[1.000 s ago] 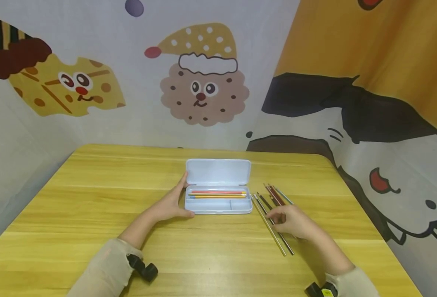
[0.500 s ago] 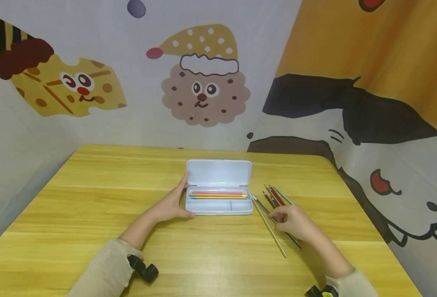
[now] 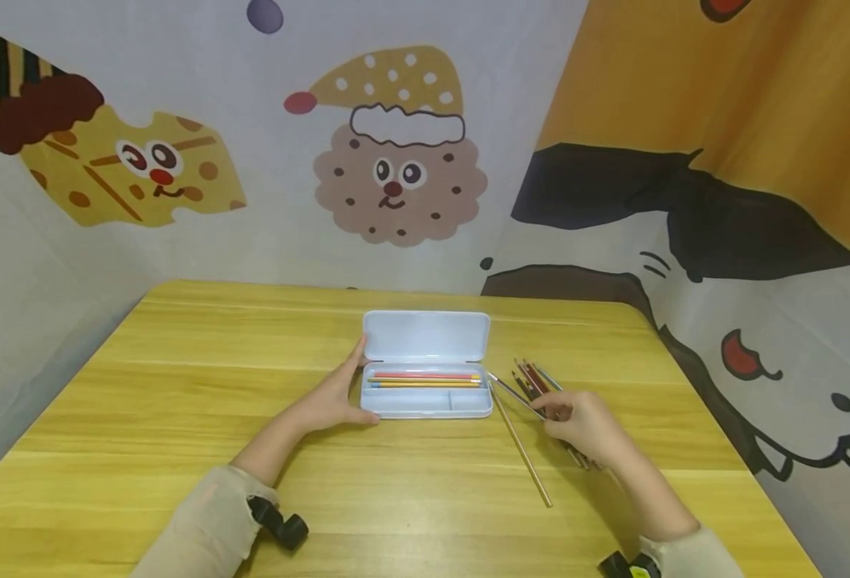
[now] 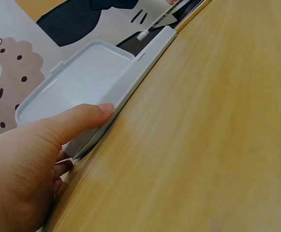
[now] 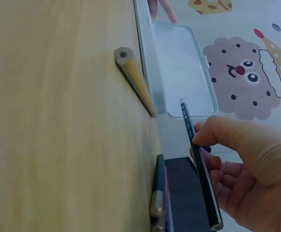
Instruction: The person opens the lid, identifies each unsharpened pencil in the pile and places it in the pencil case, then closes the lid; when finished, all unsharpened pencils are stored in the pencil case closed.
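A light-blue pencil case (image 3: 404, 400) lies with its lid (image 3: 426, 337) tipped up, and several pencils (image 3: 425, 380) fill its back compartment. My left hand (image 3: 331, 399) holds the case's left end, thumb (image 4: 89, 116) against the front side and other fingers around the end. To the right, my right hand (image 3: 587, 425) pinches a black pencil (image 5: 205, 186) between thumb and fingers. That pencil is raised off the table, its far end pointing toward the case. A gold-coloured pencil (image 3: 524, 449) lies slanted on the table between case and right hand.
Several dark, brown and blue pencils (image 3: 533, 379) lie in a loose bunch beside and partly under the right hand. The wooden table (image 3: 201, 345) meets a cartoon-printed curtain (image 3: 251, 249) at the back.
My right hand has taken hold of the black pencil, lifted it and shifted slightly right. The gold-coloured pencil has turned a little. The left hand and case stay put.
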Demonstrator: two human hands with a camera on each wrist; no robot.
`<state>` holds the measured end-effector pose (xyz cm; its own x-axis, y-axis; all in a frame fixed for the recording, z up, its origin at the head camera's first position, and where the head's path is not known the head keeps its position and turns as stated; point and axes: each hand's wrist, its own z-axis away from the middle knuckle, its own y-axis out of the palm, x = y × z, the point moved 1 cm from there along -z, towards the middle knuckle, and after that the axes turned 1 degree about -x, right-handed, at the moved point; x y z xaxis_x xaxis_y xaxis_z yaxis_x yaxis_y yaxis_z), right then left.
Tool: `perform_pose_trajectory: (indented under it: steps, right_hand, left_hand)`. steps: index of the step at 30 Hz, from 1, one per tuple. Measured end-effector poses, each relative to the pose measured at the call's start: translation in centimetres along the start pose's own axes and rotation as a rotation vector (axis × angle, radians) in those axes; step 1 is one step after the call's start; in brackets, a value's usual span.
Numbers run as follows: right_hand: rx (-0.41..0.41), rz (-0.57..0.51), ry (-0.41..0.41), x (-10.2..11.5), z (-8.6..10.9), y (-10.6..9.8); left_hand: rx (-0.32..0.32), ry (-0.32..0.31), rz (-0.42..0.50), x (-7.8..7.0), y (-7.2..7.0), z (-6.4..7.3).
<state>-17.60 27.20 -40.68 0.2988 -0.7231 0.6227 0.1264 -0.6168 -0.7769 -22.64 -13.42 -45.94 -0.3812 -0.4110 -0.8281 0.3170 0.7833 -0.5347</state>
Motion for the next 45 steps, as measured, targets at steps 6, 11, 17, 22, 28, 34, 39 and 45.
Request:
perform_pose_trajectory:
  steps: [6, 11, 17, 22, 28, 34, 39, 45]
  right_hand:
    - [-0.018, -0.008, -0.077, 1.1, -0.4, -0.4]
    - [-0.01, -0.014, -0.131, 2.1, -1.2, -0.6]
    - [0.036, -0.054, -0.168, 3.2, -2.7, -0.6]
    - [0.052, -0.089, -0.225, 4.3, -4.3, 0.0]
    - [0.079, -0.128, -0.311, 5.1, -6.5, 1.1]
    - [0.174, -0.119, -0.338, 5.9, -8.4, 2.3]
    - [0.241, -0.107, -0.317, 6.3, -9.7, 3.2]
    - [0.286, -0.091, -0.356, 6.4, -11.1, 4.4]
  left_hand:
    - [-0.008, 0.001, 0.005, 0.0, 0.0, 0.1]
    - [-0.015, 0.008, 0.018, -1.0, 0.0, 0.3]
    - [0.006, 0.01, 0.033, -3.9, -0.5, 1.0]
    - [-0.002, 0.017, 0.022, -1.1, -0.1, 0.3]
    - [0.0, 0.024, 0.027, 0.0, 0.0, 0.1]
    - [-0.002, 0.023, 0.033, -0.2, -0.1, 0.2]
    - [-0.005, 0.019, 0.016, -0.2, -0.1, 0.2]
    - [-0.008, 0.012, 0.012, -0.1, 0.0, 0.2]
